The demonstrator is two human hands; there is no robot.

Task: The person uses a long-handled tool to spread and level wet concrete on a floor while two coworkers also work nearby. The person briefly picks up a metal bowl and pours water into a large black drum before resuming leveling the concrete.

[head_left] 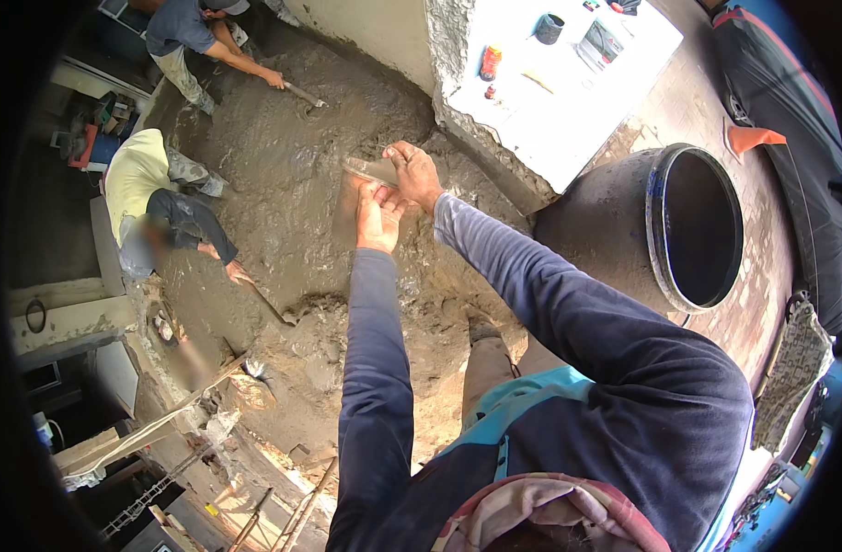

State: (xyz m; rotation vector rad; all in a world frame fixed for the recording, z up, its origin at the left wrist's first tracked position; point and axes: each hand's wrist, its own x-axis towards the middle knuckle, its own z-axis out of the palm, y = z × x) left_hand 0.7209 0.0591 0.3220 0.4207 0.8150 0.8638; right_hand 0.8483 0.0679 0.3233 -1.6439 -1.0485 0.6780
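Over the wet grey-brown mortar, both my hands are at a short, flat, mud-coated piece whose exact kind I cannot make out. My right hand is closed over its right end from above. My left hand, palm turned up, supports it from below with fingers partly bent against it. A dim rectangular patch lies just under the piece, blurred against the mortar. Both forearms are in dark blue sleeves.
Beyond my hands, one person works a long-handled tool in the mortar. At left, a person in a yellow shirt bends over another tool. A large black barrel lies at right, below a white slab with bottles.
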